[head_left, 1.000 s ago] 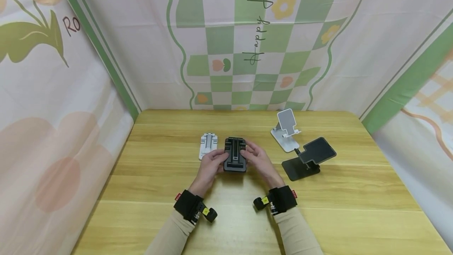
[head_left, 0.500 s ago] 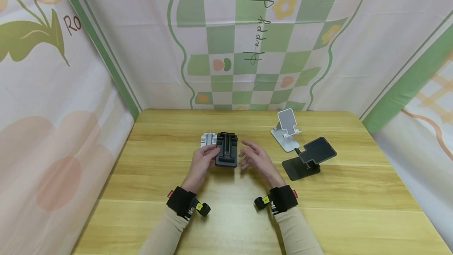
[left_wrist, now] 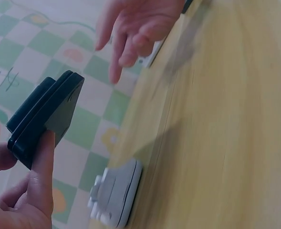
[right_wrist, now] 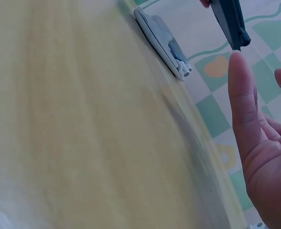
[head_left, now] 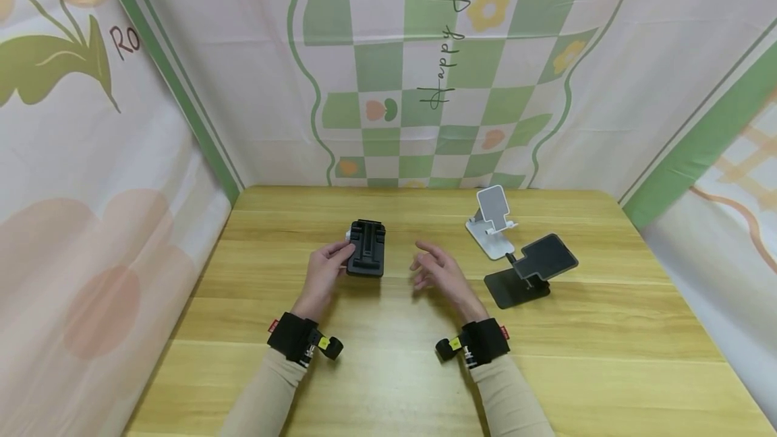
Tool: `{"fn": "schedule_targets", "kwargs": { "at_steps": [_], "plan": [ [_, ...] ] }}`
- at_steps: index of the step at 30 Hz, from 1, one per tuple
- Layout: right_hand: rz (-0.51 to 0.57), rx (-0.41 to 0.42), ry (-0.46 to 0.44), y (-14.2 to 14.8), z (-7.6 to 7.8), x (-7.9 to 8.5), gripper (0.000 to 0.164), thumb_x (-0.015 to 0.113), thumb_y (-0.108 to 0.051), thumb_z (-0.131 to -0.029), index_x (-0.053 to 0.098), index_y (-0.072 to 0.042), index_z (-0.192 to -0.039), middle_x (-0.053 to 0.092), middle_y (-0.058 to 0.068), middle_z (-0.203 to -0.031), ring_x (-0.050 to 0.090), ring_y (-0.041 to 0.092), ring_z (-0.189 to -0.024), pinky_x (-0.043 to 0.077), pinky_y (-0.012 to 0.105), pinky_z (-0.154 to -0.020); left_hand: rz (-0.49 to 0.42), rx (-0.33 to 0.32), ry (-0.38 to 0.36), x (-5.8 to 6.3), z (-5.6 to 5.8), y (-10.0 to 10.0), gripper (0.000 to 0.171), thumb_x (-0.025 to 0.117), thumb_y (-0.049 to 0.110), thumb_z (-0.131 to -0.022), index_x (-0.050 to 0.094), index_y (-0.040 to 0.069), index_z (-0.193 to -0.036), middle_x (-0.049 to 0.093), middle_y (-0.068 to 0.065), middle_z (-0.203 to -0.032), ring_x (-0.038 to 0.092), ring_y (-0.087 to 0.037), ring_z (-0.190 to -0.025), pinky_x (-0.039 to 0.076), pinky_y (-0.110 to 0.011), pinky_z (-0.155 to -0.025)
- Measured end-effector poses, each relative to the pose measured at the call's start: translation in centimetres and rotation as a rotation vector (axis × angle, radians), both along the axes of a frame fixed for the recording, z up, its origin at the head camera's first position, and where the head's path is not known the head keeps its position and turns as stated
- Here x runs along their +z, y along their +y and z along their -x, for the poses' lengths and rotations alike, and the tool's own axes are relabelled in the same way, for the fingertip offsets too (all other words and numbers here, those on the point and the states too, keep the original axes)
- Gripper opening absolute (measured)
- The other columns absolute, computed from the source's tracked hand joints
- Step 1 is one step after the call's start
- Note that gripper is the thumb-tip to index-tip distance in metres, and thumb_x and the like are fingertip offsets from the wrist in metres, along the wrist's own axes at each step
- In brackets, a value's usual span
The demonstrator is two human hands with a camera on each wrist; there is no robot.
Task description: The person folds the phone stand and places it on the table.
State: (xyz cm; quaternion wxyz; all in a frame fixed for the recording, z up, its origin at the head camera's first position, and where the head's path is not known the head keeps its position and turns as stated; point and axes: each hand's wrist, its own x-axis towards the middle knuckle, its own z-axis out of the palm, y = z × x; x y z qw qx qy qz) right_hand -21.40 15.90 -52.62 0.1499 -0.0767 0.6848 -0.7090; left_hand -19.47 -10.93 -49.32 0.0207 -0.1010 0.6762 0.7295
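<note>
My left hand (head_left: 324, 272) pinches a folded black phone stand (head_left: 367, 248) by its left edge. In the left wrist view the black stand (left_wrist: 47, 117) is held above the wooden table, thumb on one face and fingers on the other. A folded white phone stand (left_wrist: 115, 193) lies flat on the table below it; in the head view the black stand covers most of it. My right hand (head_left: 442, 273) hovers to the right with relaxed fingers and nothing in them. The right wrist view shows the same white stand (right_wrist: 162, 43) past the right hand (right_wrist: 269, 143).
At the right of the table (head_left: 607, 356) stand two unfolded phone stands, a white one (head_left: 493, 221) behind and a black one (head_left: 534, 268) in front. A patterned cloth (head_left: 388, 73) hangs at the table's back edge.
The right hand has let go of the black phone stand and stays in place. My left hand has carried the stand leftward, over the folded white one.
</note>
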Motion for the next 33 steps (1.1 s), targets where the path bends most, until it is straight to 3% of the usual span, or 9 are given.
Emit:
{"fn": "schedule_targets", "kwargs": {
  "at_steps": [4, 11, 17, 27, 33],
  "plan": [
    [0.022, -0.003, -0.01, 0.0, -0.2, 0.1, 0.055, 0.053, -0.019, -0.108, 0.036, 0.003, -0.156, 0.066, 0.012, -0.103, 0.066, 0.017, -0.074, 0.063, 0.033, -0.071, 0.013, 0.022, 0.004, 0.0, 0.3, -1.0, 0.039, 0.066, 0.019, -0.102, 0.066, -0.003, -0.134, 0.071, -0.011, -0.117, 0.064, -0.005, -0.08, 0.051, -0.018, -0.065],
    [0.014, -0.006, -0.011, 0.3, -0.4, 0.1, 0.056, 0.053, -0.021, -0.108, 0.035, 0.003, -0.156, 0.066, 0.014, -0.105, 0.066, 0.017, -0.074, 0.062, 0.032, -0.072, 0.034, 0.048, -0.003, 0.2, 0.7, -2.8, 0.04, 0.066, 0.022, -0.102, 0.065, -0.001, -0.135, 0.068, -0.012, -0.123, 0.064, -0.004, -0.084, 0.052, -0.017, -0.067],
    [0.017, -0.002, -0.004, 0.6, -0.5, -0.2, 0.056, 0.052, -0.02, -0.108, 0.034, 0.004, -0.156, 0.066, 0.014, -0.105, 0.067, 0.016, -0.074, 0.062, 0.032, -0.072, 0.058, 0.081, -0.015, -0.1, 1.1, -4.3, 0.043, 0.067, 0.028, -0.101, 0.066, -0.001, -0.133, 0.067, -0.007, -0.118, 0.06, -0.007, -0.088, 0.051, -0.018, -0.07],
    [0.013, -0.003, -0.003, 0.5, -0.7, -0.1, 0.056, 0.052, -0.021, -0.108, 0.036, 0.003, -0.156, 0.066, 0.018, -0.107, 0.067, 0.017, -0.075, 0.062, 0.032, -0.073, 0.098, 0.079, -0.082, -0.1, 1.8, -5.6, 0.043, 0.061, 0.023, -0.105, 0.061, -0.004, -0.139, 0.06, -0.017, -0.134, 0.056, -0.007, -0.088, 0.05, -0.017, -0.068],
    [0.003, -0.013, -0.019, 0.5, -0.8, 0.0, 0.055, 0.053, -0.023, -0.108, 0.038, 0.001, -0.156, 0.067, 0.016, -0.107, 0.067, 0.018, -0.076, 0.062, 0.033, -0.074, 0.125, 0.09, -0.095, -1.0, 2.4, -6.6, 0.044, 0.06, 0.024, -0.106, 0.06, -0.003, -0.14, 0.058, -0.018, -0.138, 0.054, -0.01, -0.092, 0.05, -0.016, -0.069]
  ]
}}
